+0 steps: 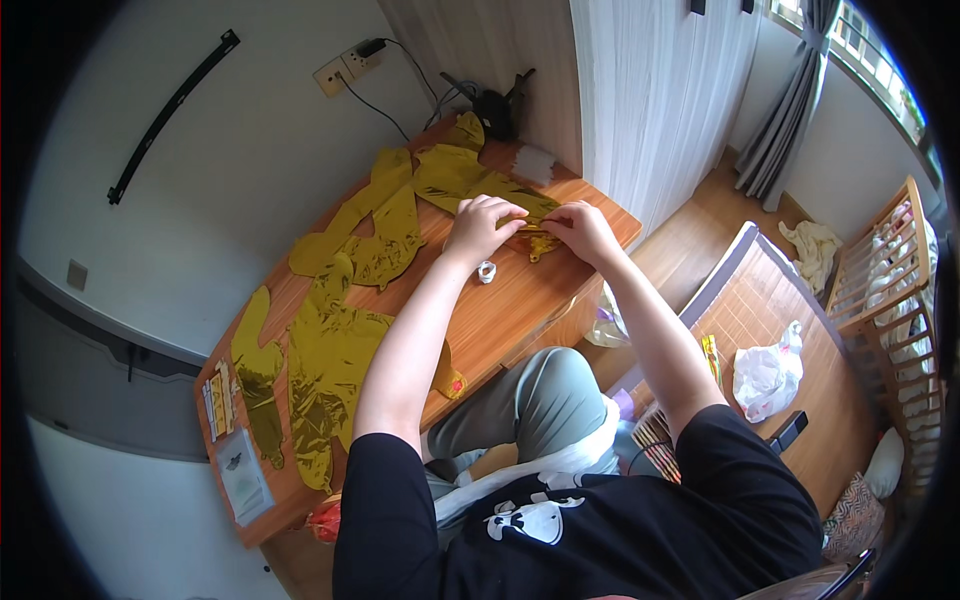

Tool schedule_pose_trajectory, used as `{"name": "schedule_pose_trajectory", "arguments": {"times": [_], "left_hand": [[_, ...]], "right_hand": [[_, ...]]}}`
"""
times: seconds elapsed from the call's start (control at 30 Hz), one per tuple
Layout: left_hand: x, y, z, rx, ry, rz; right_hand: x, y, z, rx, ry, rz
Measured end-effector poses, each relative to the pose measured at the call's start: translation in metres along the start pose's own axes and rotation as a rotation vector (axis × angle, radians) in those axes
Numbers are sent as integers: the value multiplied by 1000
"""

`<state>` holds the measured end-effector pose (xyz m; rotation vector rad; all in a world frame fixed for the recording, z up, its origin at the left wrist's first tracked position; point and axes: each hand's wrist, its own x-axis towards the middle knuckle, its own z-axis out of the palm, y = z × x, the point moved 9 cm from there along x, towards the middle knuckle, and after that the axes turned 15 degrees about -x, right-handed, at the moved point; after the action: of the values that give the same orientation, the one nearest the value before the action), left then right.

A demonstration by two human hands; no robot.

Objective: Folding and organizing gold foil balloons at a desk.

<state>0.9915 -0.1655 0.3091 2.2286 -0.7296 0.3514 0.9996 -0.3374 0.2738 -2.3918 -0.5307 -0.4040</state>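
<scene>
The left hand (pixel 485 228) and right hand (pixel 583 230) pinch a gold foil piece (pixel 541 245) between them. The counter (pixel 510 318) ends just beyond the right hand; open room lies nearer the person, past a small white roll (pixel 486 278). Other foil shapes (pixel 330 345) crowd the left hand's left.

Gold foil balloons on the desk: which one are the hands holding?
The far-right balloon, nearest the black router: left hand and right hand pinch its end. The other balloons lie to its left, untouched by fingers.
</scene>
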Motion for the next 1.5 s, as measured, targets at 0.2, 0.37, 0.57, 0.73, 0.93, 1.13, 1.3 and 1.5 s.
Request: {"name": "schedule_pose_trajectory", "arguments": {"times": [0.2,0.37,0.57,0.73,0.93,1.13,1.3,1.5], "left_hand": [[3,8,2,51,-18,117],[6,-1,-1,44,24,74],[15,-19,1,-11,-20,-146],[18,-20,6,-66,-24,-161],[17,-36,9,-356,-4,-276],[15,-16,4,-17,-73,-53],[8,11,3,34,-73,189],[11,13,8,48,-80,144]], "right_hand": [[-5,4,4,129,-56,110],[-3,-2,0,161,12,110],[-3,-4,-7,137,54,50],[-5,-4,-5,94,61,-18],[-4,-2,-2,121,56,-39],[-3,-5,-1,51,-12,17],[-2,-1,1,57,-33,38],[-3,2,1,52,-39,57]]}}
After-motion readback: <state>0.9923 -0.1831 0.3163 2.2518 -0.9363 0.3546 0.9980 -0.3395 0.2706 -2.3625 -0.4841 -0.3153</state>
